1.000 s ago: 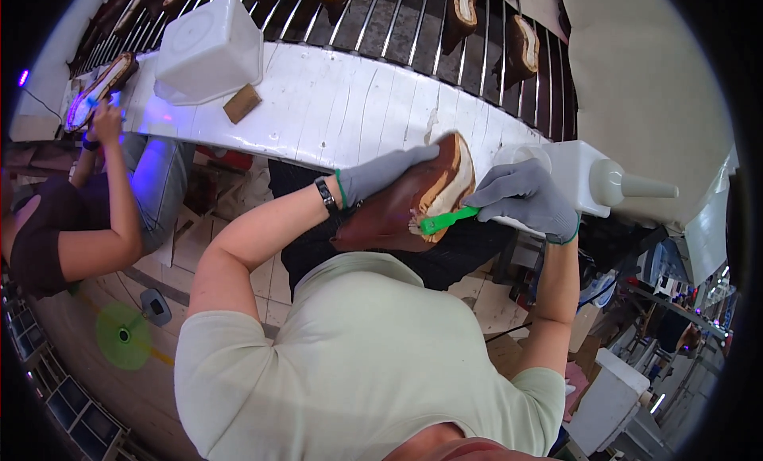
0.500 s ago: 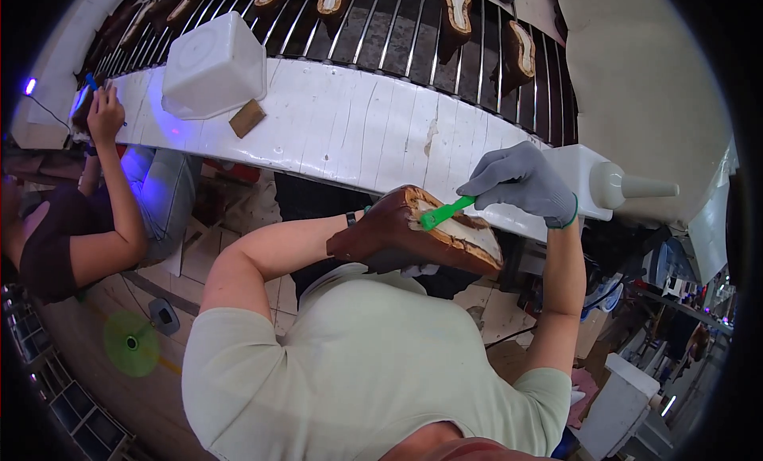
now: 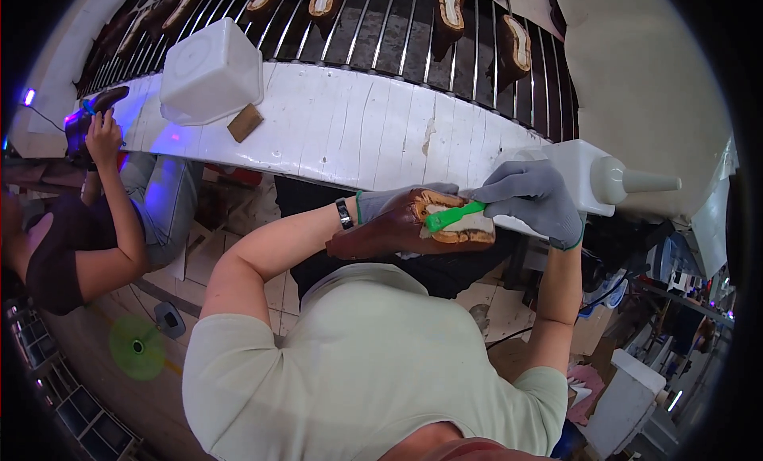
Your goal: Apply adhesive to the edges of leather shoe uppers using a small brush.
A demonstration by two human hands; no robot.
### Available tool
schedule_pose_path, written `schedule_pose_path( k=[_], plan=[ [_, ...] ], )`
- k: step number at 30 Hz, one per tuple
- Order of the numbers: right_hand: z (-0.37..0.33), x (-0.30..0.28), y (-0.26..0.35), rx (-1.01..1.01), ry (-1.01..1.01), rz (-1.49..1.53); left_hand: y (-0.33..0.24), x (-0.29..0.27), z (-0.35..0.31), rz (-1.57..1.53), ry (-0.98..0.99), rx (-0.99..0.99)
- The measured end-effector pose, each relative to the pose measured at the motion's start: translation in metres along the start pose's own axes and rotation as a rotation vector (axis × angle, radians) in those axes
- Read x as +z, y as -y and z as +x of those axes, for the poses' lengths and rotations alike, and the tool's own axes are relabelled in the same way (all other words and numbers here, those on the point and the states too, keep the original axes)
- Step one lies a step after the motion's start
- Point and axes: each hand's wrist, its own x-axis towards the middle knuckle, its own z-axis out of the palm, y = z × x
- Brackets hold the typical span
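In front of my chest, my left hand point(image 3: 383, 202) in a grey glove grips a dark brown leather shoe upper point(image 3: 380, 229) from its far side; the fingers are partly hidden by it. The sole side faces up, showing a pale middle and a rough tan rim. My right hand point(image 3: 531, 199), also in a grey glove, is closed around the end of a small green brush point(image 3: 455, 216). The brush head lies over the sole side near its left end. I cannot tell whether bristles touch it, as they are hidden beneath the head.
Ahead runs a white bench point(image 3: 342, 127), with a rack of metal rods point(image 3: 389, 32) bearing several shoe uppers behind it. A white plastic tub point(image 3: 208, 71) and brown block point(image 3: 245, 123) sit on the bench. A spouted white container point(image 3: 608, 179) stands right. A co-worker's hand point(image 3: 103, 139) is far left.
The shoe upper has turned, its toe end swinging up and leftward, and my left glove now shows behind it. My right hand and the brush have shifted slightly right. The co-worker's shoe has tilted.
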Motion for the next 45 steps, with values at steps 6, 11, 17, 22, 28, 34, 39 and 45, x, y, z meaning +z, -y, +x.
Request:
schedule_pose_path(
  k=[6, 11, 17, 22, 28, 34, 39, 45],
  plan=[
    [-0.010, 0.004, 0.011, 0.011, -0.130, -0.158, 0.018, -0.024, 0.007, -0.061, -0.182, -0.060],
    [-0.015, 0.007, 0.012, 0.089, -0.175, -0.166, 0.030, -0.060, 0.008, -0.237, -0.186, -0.048],
    [-0.015, -0.001, 0.001, 0.130, -0.222, -0.055, 0.005, -0.054, 0.006, -0.204, -0.314, -0.113],
    [-0.019, -0.010, -0.005, 0.101, -0.091, 0.018, 0.006, -0.047, 0.000, -0.381, -0.279, -0.140],
    [-0.018, 0.001, -0.001, 0.083, -0.142, -0.068, 0.031, -0.041, 0.007, -0.053, -0.411, 0.052],
    [-0.022, 0.006, 0.010, 0.096, -0.138, -0.162, 0.030, -0.053, 0.008, -0.474, -0.465, -0.164],
    [-0.023, 0.011, 0.014, 0.175, -0.155, -0.247, 0.020, -0.050, 0.002, -0.368, -0.598, -0.221],
    [-0.021, 0.013, 0.003, 0.320, -0.217, -0.166, 0.016, -0.050, 0.004, -0.262, -0.615, -0.190]
  ],
)
